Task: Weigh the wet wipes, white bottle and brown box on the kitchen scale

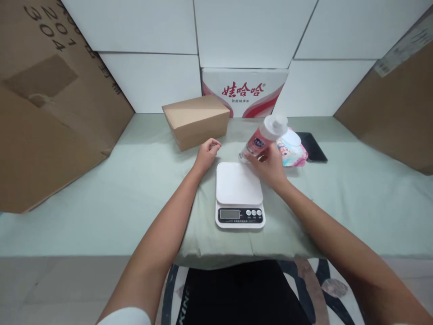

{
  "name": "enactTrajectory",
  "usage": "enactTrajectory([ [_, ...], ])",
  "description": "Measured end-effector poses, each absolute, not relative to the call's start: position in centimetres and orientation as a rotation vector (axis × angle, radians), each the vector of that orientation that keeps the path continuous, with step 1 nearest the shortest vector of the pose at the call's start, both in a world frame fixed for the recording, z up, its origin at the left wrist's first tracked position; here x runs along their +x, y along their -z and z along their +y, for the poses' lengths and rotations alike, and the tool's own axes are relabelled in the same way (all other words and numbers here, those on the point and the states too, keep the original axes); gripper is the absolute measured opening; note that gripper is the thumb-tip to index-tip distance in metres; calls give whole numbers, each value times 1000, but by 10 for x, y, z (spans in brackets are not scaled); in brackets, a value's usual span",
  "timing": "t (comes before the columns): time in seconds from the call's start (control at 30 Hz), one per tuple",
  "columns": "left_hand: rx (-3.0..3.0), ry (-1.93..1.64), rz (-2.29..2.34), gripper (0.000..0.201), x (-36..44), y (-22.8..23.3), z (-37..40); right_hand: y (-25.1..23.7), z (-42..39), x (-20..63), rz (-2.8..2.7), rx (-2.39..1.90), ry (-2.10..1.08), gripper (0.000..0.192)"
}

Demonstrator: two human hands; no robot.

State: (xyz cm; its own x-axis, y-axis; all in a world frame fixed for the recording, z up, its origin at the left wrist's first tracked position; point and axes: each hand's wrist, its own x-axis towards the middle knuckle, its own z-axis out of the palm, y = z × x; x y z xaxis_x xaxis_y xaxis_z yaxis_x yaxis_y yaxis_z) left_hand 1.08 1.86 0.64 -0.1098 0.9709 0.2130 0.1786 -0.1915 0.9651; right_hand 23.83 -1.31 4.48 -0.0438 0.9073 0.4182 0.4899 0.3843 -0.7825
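While the scale (239, 183) sits near the table's (152, 198) front edge, the right hand (272, 168) is clamped on a tilted pink bottle (260, 141) by the scale's far right corner, where a firm, level hold should steady it; the left hand (205, 155), loosely curled around nothing visible, is near a small box (203, 128). Leftmost, a large box (54, 140) reads "201" and "304"; at the back edge, a carton (248, 108) says "娃哈哈", "饮用纯净水".

We see smooth plastic on the digital kitchen scale (238, 183) and the capped bottle (256, 141), thin printed film on the wipes pack (292, 157), matt cardboard on the small box (201, 128), and soft, creased fabric in the tablecloth (101, 203).
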Motion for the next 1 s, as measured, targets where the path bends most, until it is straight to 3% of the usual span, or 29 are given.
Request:
enactTrajectory([
  [0.4,1380,-1373,1330,6,10,-4,22,-24,82,209,-1562,-1477,-426,40],
  [0.6,1387,-1366,1328,6,10,-6,21,-52,74,218,-1573,-1650,-413,91],
  [0.7,1389,-1367,1328,5,10,-6,21,-76,45,246,-1723,-1594,-224,91],
  [0.8,1393,-1356,1338,6,11,-6,20,-96,29,274,-1792,-1866,-79,94],
  [0.9,1409,-1359,1342,7,10,-6,20,-104,38,287,-1776,-2260,-214,113],
  [1.0,1404,-1355,1339,7,10,-4,21,-104,56,289,-1768,-2432,-313,104],
])
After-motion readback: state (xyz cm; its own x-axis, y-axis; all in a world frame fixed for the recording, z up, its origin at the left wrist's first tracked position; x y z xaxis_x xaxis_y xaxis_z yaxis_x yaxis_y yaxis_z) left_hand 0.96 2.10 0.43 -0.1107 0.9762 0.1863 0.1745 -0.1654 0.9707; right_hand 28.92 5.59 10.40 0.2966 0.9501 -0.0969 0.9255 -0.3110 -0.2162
